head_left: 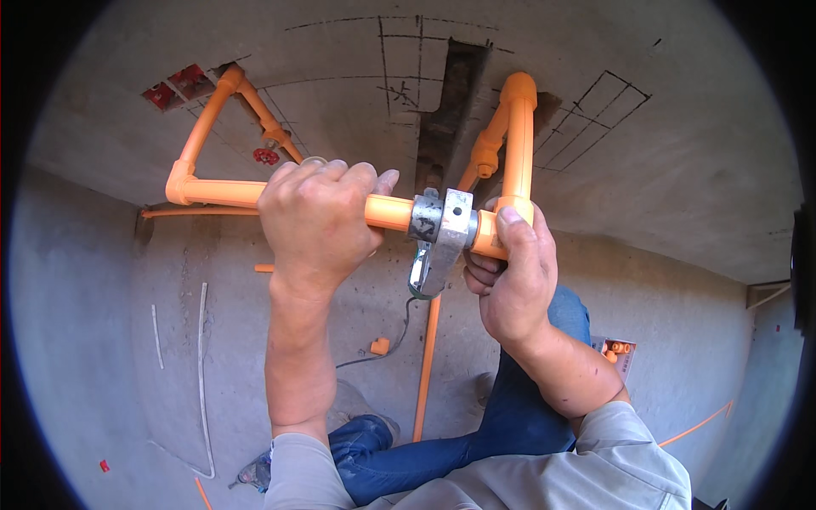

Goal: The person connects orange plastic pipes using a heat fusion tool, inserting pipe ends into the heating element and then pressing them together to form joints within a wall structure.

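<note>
Gripping the pipe [388, 212] in the tightly wrapped left fingers [362, 178] and the fitting [490, 240] in the closed right fingers [518, 231]. With both against the heater [456, 219], between those fingers. Trailing a cord [406, 320] below the fingers, past a loose elbow [380, 346] on the floor [255, 357].

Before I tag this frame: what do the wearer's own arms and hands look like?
Left hand and right hand: bare, no gloves; no watch or band visible at either wrist. Left forearm uncovered; right forearm too, with a few small dark marks. Left sleeve and right sleeve: short, light grey-beige, ending near the elbows.
</note>
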{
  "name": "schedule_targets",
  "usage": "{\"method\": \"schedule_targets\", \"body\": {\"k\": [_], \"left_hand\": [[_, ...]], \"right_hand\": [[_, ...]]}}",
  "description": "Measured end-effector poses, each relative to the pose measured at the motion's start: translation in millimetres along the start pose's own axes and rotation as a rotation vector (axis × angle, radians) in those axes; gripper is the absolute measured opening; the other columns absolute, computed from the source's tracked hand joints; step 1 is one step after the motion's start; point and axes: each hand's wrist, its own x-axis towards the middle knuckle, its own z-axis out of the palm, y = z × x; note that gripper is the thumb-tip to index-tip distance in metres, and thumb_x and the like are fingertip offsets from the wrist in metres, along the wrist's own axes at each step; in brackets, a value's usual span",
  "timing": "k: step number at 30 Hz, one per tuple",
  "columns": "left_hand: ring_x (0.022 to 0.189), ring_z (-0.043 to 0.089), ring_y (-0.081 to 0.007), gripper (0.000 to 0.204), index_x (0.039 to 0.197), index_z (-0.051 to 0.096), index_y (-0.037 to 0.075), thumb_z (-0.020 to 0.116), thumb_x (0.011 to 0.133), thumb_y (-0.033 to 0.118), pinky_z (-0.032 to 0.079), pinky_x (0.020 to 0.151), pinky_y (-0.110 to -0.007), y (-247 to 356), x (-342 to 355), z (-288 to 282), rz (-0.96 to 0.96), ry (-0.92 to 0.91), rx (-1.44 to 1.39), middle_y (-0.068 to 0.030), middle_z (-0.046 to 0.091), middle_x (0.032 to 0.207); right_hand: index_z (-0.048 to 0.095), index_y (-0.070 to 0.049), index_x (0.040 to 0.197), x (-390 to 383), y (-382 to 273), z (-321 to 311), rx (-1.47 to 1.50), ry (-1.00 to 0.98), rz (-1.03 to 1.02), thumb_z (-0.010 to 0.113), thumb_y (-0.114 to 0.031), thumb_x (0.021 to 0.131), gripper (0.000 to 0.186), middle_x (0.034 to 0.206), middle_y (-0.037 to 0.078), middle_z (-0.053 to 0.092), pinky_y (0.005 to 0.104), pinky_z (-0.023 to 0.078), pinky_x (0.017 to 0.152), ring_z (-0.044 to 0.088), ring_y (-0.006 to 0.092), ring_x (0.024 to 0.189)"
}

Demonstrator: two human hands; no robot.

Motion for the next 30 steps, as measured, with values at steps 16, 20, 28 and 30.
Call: {"method": "schedule_targets", "body": {"k": [16,20,28,30], "left_hand": [[0.053,0.054,-0.0255,0.039,0.059,0.050,0.010,0.079,0.078,0.027,0.041,0.056,-0.038,-1.5,-0.7,-0.4,-0.008,0.013,0.004,-0.0047,0.053,0.055],[0.053,0.054,-0.0255,0.040,0.059,0.049,0.010,0.079,0.079,0.027,0.041,0.056,-0.038,-2.9,-1.0,1.4,0.003,0.026,-0.016,-0.0049,0.053,0.055],[0.055,0.054,-0.0272,0.042,0.059,0.049,0.009,0.079,0.079,0.030,0.041,0.057,-0.039,0.3,-2.5,-2.8,0.000,0.021,-0.019,-0.0055,0.055,0.057],[0.055,0.054,-0.0275,0.042,0.059,0.049,0.009,0.079,0.080,0.029,0.041,0.058,-0.039,1.7,-1.8,-5.2,-0.002,0.020,-0.029,-0.0058,0.056,0.058]], "right_hand": [[0.050,-0.008,0.106,-0.3,1.1,-0.4,0.023,-0.031,0.001,0.049,-0.028,0.098,0.022,0.077,0.002,0.047,0.0232,0.024,0.043,0.033,0.0061,0.052],[0.050,-0.008,0.107,0.5,0.9,0.8,0.030,-0.009,0.012,0.050,-0.028,0.099,0.022,0.077,0.002,0.047,0.0229,0.024,0.043,0.034,0.0061,0.053],[0.053,-0.008,0.110,-2.0,-2.2,-6.4,-0.107,-0.027,0.020,0.051,-0.030,0.100,0.024,0.073,-0.002,0.045,0.0220,0.026,0.046,0.032,0.0038,0.053],[0.056,-0.003,0.108,3.4,-3.4,-18.0,-0.212,-0.048,-0.021,0.053,-0.028,0.100,0.027,0.082,0.001,0.052,0.0252,0.036,0.059,0.042,0.0067,0.067]]}}
